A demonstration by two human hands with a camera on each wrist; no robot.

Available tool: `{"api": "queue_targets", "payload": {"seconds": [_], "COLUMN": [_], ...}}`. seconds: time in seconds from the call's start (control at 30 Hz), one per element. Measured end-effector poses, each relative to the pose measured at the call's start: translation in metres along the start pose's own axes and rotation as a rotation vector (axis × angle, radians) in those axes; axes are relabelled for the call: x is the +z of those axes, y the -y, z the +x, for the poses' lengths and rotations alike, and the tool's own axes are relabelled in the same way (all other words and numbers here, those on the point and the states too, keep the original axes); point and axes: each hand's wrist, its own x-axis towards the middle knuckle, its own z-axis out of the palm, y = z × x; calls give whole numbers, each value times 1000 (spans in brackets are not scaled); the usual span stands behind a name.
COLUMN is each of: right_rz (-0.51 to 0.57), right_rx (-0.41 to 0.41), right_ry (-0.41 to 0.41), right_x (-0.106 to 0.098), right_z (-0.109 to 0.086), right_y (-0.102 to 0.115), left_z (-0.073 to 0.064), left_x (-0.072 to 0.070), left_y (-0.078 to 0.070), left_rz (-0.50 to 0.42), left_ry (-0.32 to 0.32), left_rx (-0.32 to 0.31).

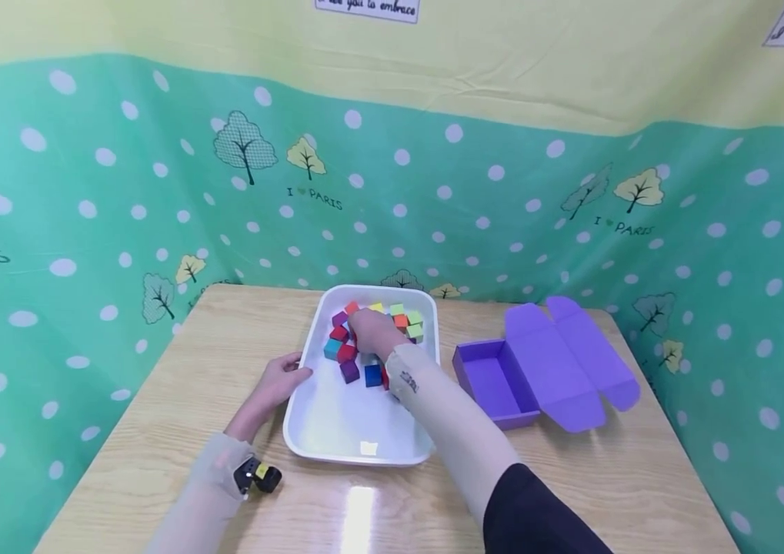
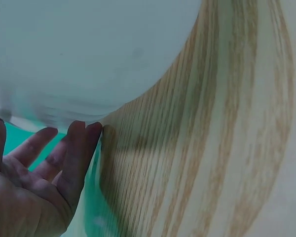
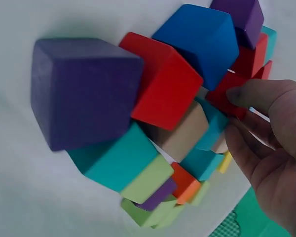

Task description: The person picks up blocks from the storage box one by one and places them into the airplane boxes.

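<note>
A white tray holds many coloured cubes. My left hand holds its left side, with the thumb over the rim and the fingers against the outer wall. In the left wrist view, those fingers reach up to the tray's underside edge. My right hand is inside the tray among the cubes. Its thumb and fingers pinch a red cube in the right wrist view. Close by lie a blue cube, another red cube, a purple cube and a teal cube.
To the right of the tray is a purple box with its lid folded out to the right. All stand on a wooden table. A green dotted curtain hangs behind and at both sides.
</note>
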Motion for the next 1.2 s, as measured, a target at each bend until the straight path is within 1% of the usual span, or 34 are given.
{"api": "queue_targets", "payload": {"seconds": [0.03,0.13,0.27,0.4,0.47,0.57,0.7,0.77,0.9,1.0,1.07,1.2], "right_rz": [5,-21,-70,-8,19,30,67,91,109,113,120,140], "right_rx": [-8,-66,-170,-235,-256,-272,-259,-252,-242,-250,-259,-271], "right_ry": [5,-9,-64,-96,-107,-128,-147,-155,-175,-198,-212,-217], "right_x": [-1,-11,-33,-58,-68,-79,-91,-96,-104,-106,-106,-102], "right_z": [-1,-7,-25,-43,-50,-58,-73,-82,-100,-113,-121,-132], "right_y": [-1,-4,-11,-22,-29,-42,-63,-73,-95,-112,-122,-141], "left_z": [0,-1,-1,0,-1,-3,-4,-3,-2,-2,-2,-3], "left_x": [1,2,3,3,2,1,2,2,3,4,3,3], "left_y": [0,-1,-2,-4,-5,-5,-5,-5,-5,-5,-5,-5], "left_rz": [2,1,0,4,1,5,12,11,6,3,6,15], "left_ry": [0,-10,-8,4,1,-2,2,-7,-4,16,20,9], "left_rx": [-4,-18,-15,4,4,-7,-25,-34,-34,-31,-42,-57]}}
